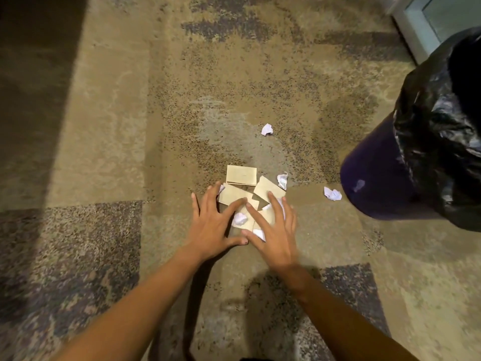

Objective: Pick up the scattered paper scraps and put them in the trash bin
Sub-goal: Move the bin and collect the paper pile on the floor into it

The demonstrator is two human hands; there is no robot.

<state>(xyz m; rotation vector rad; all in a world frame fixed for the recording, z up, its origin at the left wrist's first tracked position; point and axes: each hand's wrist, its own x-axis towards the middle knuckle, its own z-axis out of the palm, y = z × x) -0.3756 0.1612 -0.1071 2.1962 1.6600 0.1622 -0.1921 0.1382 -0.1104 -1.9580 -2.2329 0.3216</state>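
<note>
Several tan cardboard pieces (241, 175) and crumpled white paper scraps lie in a small heap on the carpet. My left hand (214, 225) rests flat on the heap's left side, fingers spread. My right hand (273, 230) lies on its right side, fingers spread, partly covering white scraps. One crumpled ball (239, 219) shows between my hands. Loose white scraps lie apart: one farther out (267, 129), one beside the cardboard (282, 180), one near the bin (332, 194). The dark trash bin (377, 183) with a black liner (437, 142) stands at the right.
Patterned tan and grey carpet (130, 126) covers the floor. A white-framed door or panel (416, 24) stands at the far right behind the bin. A shadow darkens the far left strip.
</note>
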